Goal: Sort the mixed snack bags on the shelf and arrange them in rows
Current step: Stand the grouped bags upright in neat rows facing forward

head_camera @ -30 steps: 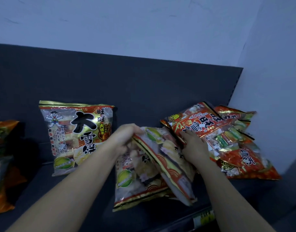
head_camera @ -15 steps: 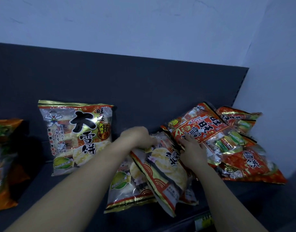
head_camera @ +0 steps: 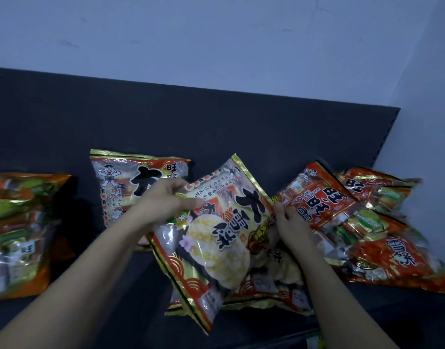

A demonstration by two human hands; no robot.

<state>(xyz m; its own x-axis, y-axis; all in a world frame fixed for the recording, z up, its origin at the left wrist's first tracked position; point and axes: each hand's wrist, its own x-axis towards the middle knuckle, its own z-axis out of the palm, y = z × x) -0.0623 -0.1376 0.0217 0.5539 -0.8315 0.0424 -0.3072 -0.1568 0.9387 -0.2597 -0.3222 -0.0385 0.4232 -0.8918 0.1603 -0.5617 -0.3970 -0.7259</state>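
Over the last second the rice-cracker bag (head_camera: 221,233) between the hands has come round from edge-on to face-on. It is now lifted clear of the heap, with its printed front towards the camera. That suggests the person has read the front to see which kind it is, so the sorting step for this bag is about done and the placing step comes next.

The left hand (head_camera: 166,200) pinches the bag's upper left edge, thumb lying on the front and fingers curled behind. The right hand (head_camera: 289,222) has its fingers curled in at the bag's right edge and seems to grip it there, though the contact is partly hidden.

The bag hangs in the middle of the shelf (head_camera: 90,293), tilted so its top leans up and to the right. It is glossy film with a gold seal and red trim, with large black characters and pale round crackers shown on the front. It looks light, crinkly and puffed with air.

A second bag (head_camera: 266,288) of the same print lies flat just under it. A matching upright bag (head_camera: 120,182) leans on the dark back panel to the far left of the hands, a likely start for a row. The red bags (head_camera: 347,210) lie in a jumble at the right, touching the right hand's side of the held bag. The orange bags (head_camera: 17,230) stand well apart at the left edge.
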